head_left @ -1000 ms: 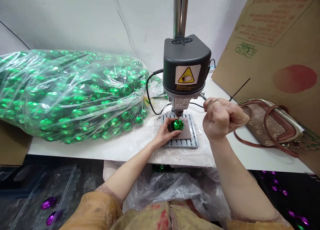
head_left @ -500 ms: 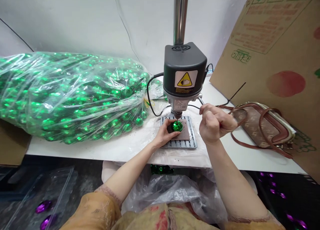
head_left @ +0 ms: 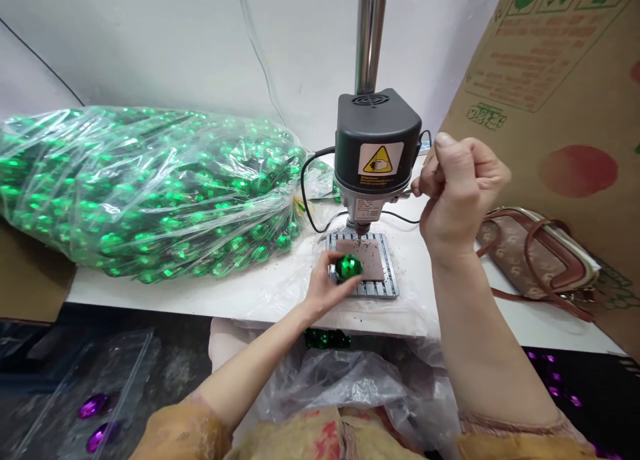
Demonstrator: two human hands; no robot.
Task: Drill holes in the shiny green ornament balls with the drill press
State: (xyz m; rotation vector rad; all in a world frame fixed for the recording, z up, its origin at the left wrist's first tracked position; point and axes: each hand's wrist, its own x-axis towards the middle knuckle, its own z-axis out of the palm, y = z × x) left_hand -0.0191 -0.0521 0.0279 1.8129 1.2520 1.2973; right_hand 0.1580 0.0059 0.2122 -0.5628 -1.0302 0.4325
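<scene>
A shiny green faceted ball (head_left: 349, 267) is between the thumb and fingers of my left hand (head_left: 325, 288), over the left part of the slotted metal base plate (head_left: 391, 273). A flat brown board (head_left: 371, 263) lies on that plate. Above the board hangs the bit of a black drill press (head_left: 379, 140), apart from the ball. My right hand (head_left: 463, 190), closed, grips the drill press lever (head_left: 404, 195) to the right of the drill head.
A large clear bag of green balls (head_left: 150, 187) fills the table's left side. On the right are a brown handbag (head_left: 525, 253) and a tall cardboard box (head_left: 540, 120). Purple balls (head_left: 95, 405) lie low at the left. Clear plastic (head_left: 345, 380) covers my lap.
The green ball and my left hand have come out from under the bit, toward me and to the left. My right hand has risen with the lever, and the bit is higher.
</scene>
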